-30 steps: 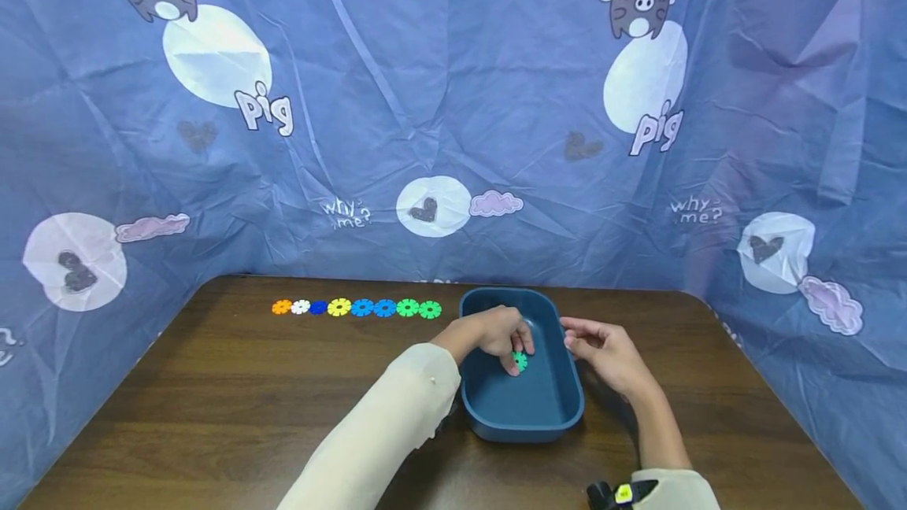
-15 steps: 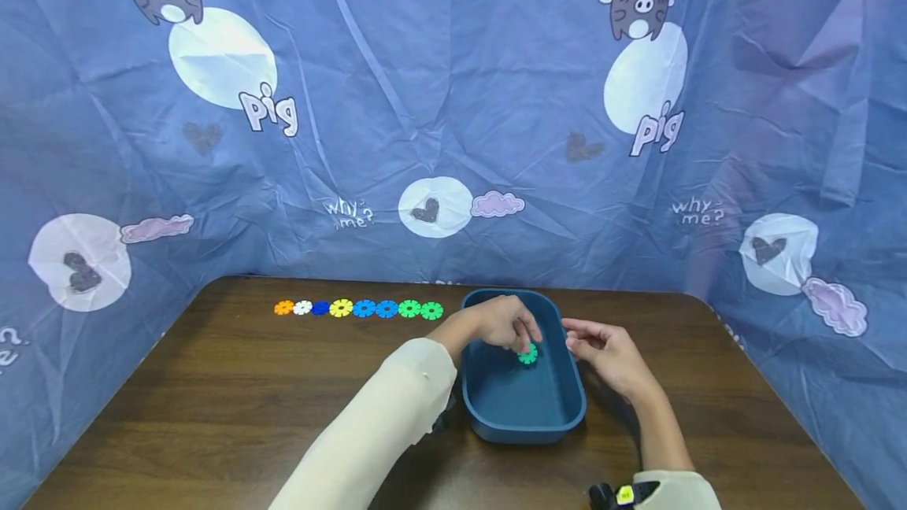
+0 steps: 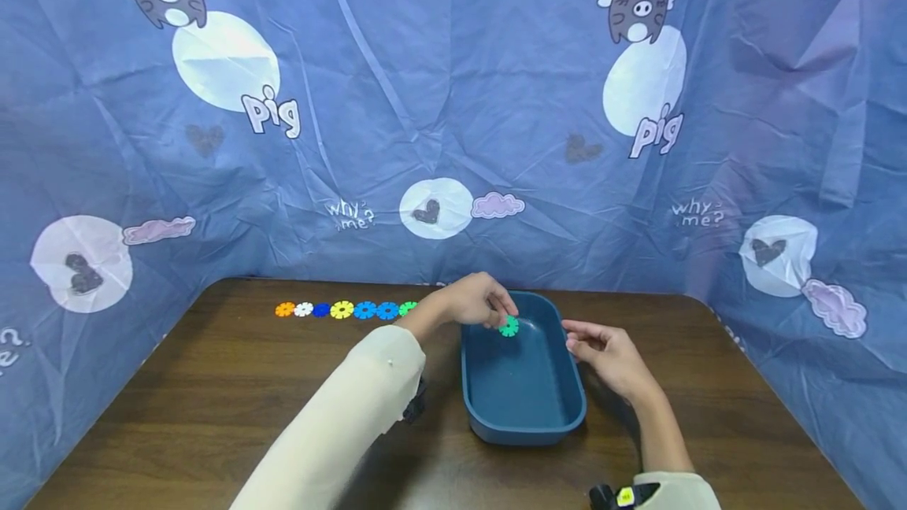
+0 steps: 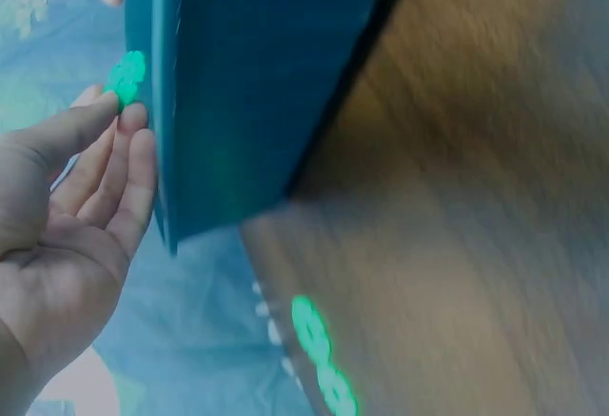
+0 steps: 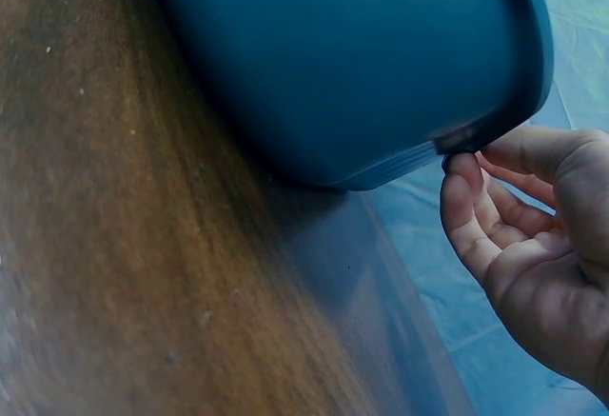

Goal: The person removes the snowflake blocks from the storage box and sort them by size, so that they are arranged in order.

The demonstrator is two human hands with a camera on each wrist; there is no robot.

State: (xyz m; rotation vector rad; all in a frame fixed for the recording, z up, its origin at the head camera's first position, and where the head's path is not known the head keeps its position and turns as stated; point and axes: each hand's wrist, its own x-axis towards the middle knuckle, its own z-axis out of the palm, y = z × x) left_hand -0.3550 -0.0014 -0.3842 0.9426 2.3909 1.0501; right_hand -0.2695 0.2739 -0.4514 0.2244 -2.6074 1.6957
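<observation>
Between thumb and fingertips, my left hand (image 3: 476, 301) pinches a green snowflake disc (image 3: 509, 327) with a notched edge. It is over the back left part of a deep blue rectangular bin (image 3: 524, 437); the left wrist view shows the disc (image 4: 126, 77) close to the rim. At the bin's right side, my right hand (image 3: 615, 359) holds the rim with thumb and fingers, as the right wrist view shows beneath the bin's edge (image 5: 409, 154). Inside the bin, only bare floor shows.
Along the table's back left runs a row of flat discs: orange (image 3: 285, 309), white (image 3: 303, 309), dark blue (image 3: 321, 310), yellow (image 3: 342, 309), two lighter blue (image 3: 376, 311), then green (image 3: 408, 309). My left arm partly covers its right end. A printed blue cloth (image 3: 453, 132) hangs behind.
My left hand has lifted the green disc from the bin's floor and moved back and left with it. My right hand stays at the rim.
</observation>
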